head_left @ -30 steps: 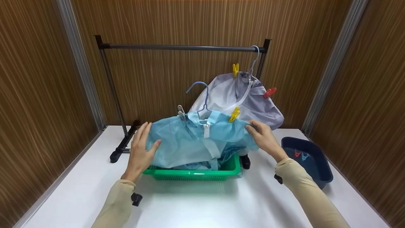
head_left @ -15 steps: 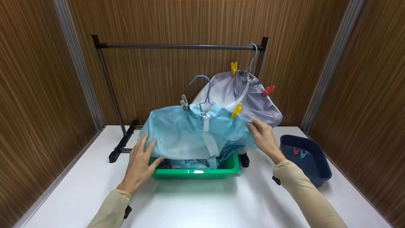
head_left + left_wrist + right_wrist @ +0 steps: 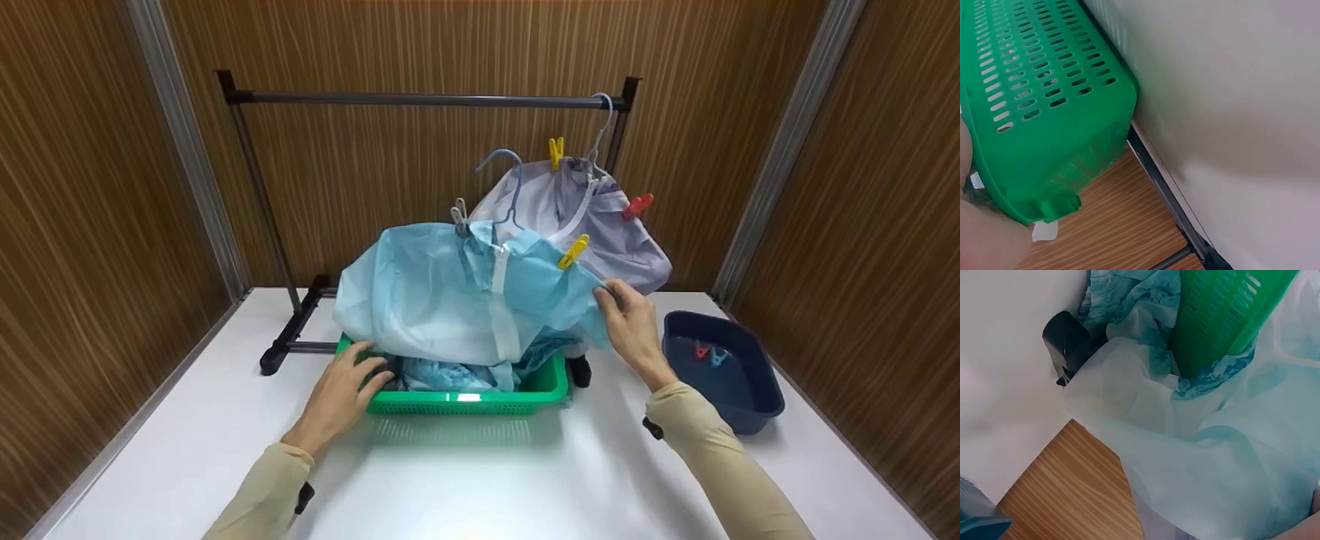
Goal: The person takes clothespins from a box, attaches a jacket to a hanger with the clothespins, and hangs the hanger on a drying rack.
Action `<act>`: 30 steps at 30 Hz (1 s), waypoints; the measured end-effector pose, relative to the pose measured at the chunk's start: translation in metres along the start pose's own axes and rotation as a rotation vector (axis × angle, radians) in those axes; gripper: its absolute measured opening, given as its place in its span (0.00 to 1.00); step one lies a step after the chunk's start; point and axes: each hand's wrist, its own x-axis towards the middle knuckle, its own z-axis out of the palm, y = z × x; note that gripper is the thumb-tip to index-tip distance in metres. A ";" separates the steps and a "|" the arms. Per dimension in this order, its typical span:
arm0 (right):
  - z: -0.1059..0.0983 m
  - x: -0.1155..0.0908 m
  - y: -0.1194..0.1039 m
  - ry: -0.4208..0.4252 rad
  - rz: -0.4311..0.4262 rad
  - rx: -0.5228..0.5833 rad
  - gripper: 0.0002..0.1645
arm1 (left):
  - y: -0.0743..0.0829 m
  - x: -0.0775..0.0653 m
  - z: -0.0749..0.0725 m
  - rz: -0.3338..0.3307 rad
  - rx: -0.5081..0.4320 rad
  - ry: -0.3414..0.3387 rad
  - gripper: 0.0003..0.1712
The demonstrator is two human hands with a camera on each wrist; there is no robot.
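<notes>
A light blue, sheer zip jacket (image 3: 427, 289) stands tilted over the green basket (image 3: 442, 405), on a blue hanger (image 3: 519, 180) whose hook is free in the air. A grey clothespin (image 3: 460, 215) and a yellow clothespin (image 3: 574, 252) are clipped on its shoulders. My right hand (image 3: 634, 326) pinches the jacket's right shoulder edge between thumb and fingers. Below the jacket, my left hand (image 3: 341, 394) has its fingers spread at the basket's left front corner. More bluish fabric (image 3: 450, 375) lies inside the basket. The right wrist view shows the jacket's sheer cloth (image 3: 1230, 472) draped near the basket.
Behind stands a dark clothes rack (image 3: 420, 100). A lavender jacket (image 3: 622, 247) hangs at its right end, with a yellow clothespin (image 3: 556, 154) and a red clothespin (image 3: 637, 205). At right, a navy tub (image 3: 757, 375) holds small red and blue clothespins.
The jacket and its hanger have risen and shifted right, tilting down toward my right hand. My left hand has left the jacket's side and dropped to the basket corner.
</notes>
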 end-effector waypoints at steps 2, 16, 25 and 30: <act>0.000 -0.002 0.000 0.016 0.002 0.000 0.08 | 0.000 0.000 0.000 -0.006 0.019 -0.015 0.17; -0.015 0.000 0.000 0.150 0.088 -0.059 0.14 | 0.002 0.001 -0.001 -0.018 0.038 -0.055 0.20; -0.028 0.014 -0.005 0.227 0.145 -0.082 0.16 | 0.000 0.000 -0.003 -0.079 0.037 -0.098 0.35; -0.033 0.026 -0.007 0.259 0.103 -0.143 0.15 | 0.000 -0.002 -0.004 -0.086 0.056 -0.116 0.43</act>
